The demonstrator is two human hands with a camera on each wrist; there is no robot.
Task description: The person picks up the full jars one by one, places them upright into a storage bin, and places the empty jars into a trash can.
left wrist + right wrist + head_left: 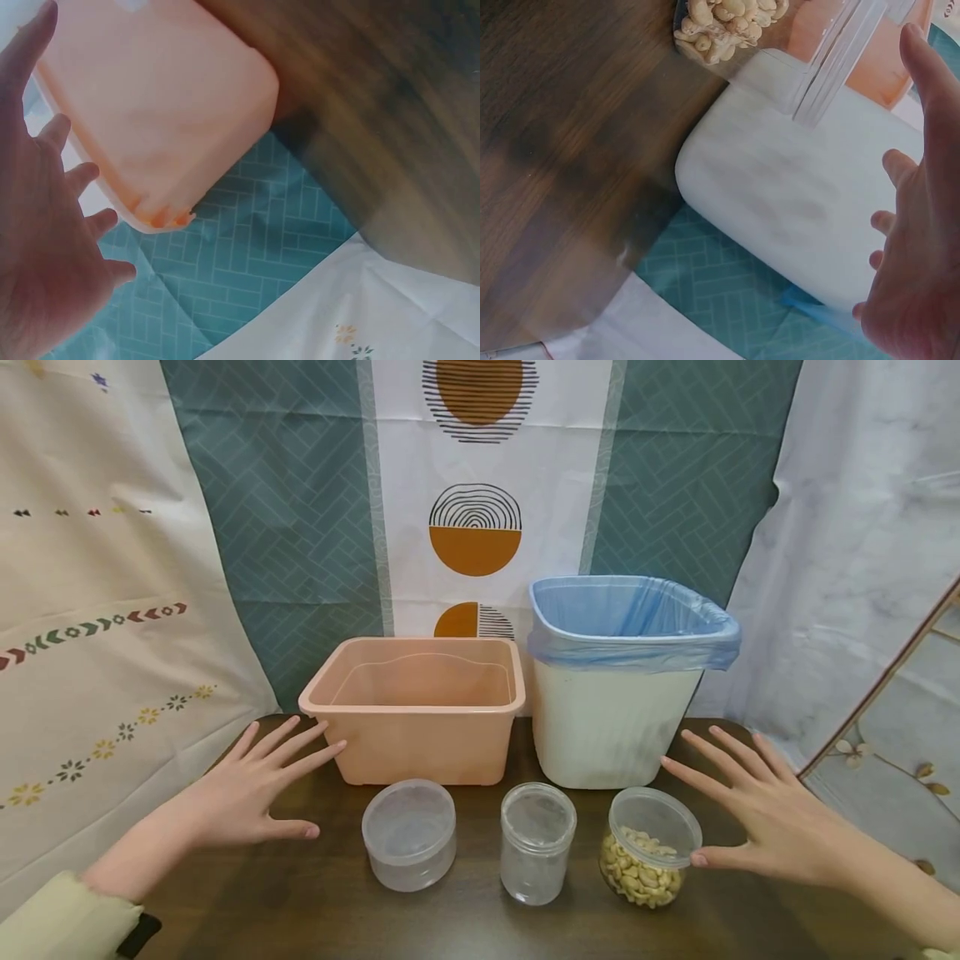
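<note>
The left hand [243, 789] and right hand [776, 814] spread wide, holding nothing; the nut jar [647, 858] stands upright between them, nearer the right.

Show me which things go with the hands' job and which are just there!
Probably job things, grouped near the left hand and right hand:
jar of cashews
wide clear jar
narrow clear jar
peach tub
bag-lined bin

Probably just there:
dark table
patterned teal-and-white backdrop
cream cloth

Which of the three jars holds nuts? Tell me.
The right jar, nearest the right hand: nuts lie inside it. The left jar and middle jar show none.
</note>
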